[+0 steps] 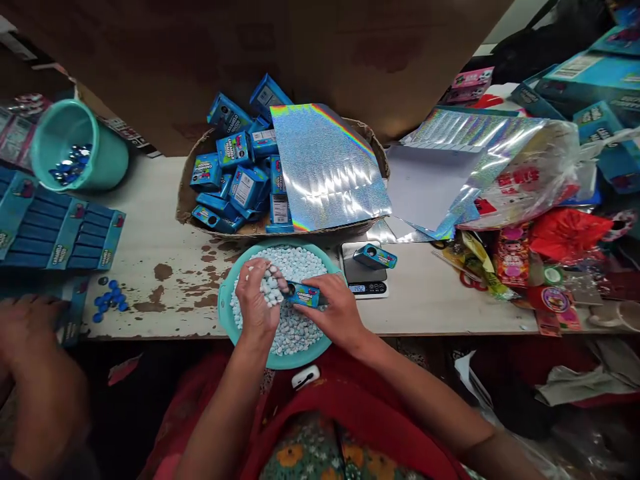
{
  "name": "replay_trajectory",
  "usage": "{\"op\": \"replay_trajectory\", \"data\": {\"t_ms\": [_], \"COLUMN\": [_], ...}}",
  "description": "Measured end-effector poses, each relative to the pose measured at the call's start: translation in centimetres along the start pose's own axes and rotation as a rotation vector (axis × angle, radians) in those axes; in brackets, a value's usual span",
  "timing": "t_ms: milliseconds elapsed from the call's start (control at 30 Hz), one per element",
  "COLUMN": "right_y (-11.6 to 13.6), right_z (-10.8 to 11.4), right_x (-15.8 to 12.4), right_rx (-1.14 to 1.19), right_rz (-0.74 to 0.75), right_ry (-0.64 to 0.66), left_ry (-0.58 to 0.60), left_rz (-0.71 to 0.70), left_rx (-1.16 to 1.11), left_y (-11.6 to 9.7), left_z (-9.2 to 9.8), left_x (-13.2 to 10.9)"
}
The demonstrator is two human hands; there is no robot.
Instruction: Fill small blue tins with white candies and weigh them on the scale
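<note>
My left hand [257,303] is cupped around a heap of small white candies [271,285], its fingers curled upward. In my right hand [336,307] is a small blue candy box [306,295], gripped between thumb and fingers. The box lies on its side with its dark round hole facing the candies in my left palm. Both hands are over a turquoise basin [223,308] full of the same pale candies. Just right of the basin, another blue box [376,256] rests on a digital scale [373,289] with a lit display.
Behind the basin, a cardboard tray [184,200] holds several blue boxes and a shiny holographic sheet [330,170]. A turquoise bucket [107,157] and blue caps [111,299] are at left, near another person's hand [30,327]. Wrappers and a plastic bag [540,173] clutter the right.
</note>
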State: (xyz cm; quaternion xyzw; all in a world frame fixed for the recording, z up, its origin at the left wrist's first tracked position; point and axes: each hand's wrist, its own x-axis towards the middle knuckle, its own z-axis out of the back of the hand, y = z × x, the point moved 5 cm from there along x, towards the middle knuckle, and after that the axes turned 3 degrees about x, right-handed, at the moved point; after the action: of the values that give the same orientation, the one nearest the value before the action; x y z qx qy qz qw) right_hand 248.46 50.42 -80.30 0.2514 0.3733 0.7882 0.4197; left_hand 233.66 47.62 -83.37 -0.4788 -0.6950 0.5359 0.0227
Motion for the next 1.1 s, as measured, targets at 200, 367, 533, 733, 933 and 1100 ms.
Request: {"op": "replay_trajectory", "data": {"t_ms": [200, 367, 533, 733, 933, 1100], "right_y": [1.4, 1.5, 1.7, 1.4, 1.1, 1.0], "right_z": [-1.5, -1.4, -1.1, -0.4, -0.5, -0.9], "right_x": [1.4, 1.9, 2.0, 2.0, 1.9, 1.6], "right_rx": [-0.107, -0.087, -0.026, 0.038, 0.023, 0.038], "right_rz": [0.068, 0.06, 0.038, 0.011, -0.001, -0.013], "right_ry": [0.091, 0.128, 0.125, 0.083, 0.081, 0.109], "left_ry": [-0.11, -0.125, -0.129, -0.119, -0.092, -0.068], "left_rz": [-0.201, -0.234, -0.251, -0.282, -0.227, -0.271], "left_rx": [0.046, 0.059, 0.026, 0.04, 0.099, 0.091], "left_y": [-1.7, -2.1, -2.2, -2.3, -1.6, -1.8], "left_z": [0.1, 0.1, -0.1, -0.6, -1.0, -1.8], "left_x": [-0.5, -0.5, -0.4, -0.4, -0.4, -1.0]}}
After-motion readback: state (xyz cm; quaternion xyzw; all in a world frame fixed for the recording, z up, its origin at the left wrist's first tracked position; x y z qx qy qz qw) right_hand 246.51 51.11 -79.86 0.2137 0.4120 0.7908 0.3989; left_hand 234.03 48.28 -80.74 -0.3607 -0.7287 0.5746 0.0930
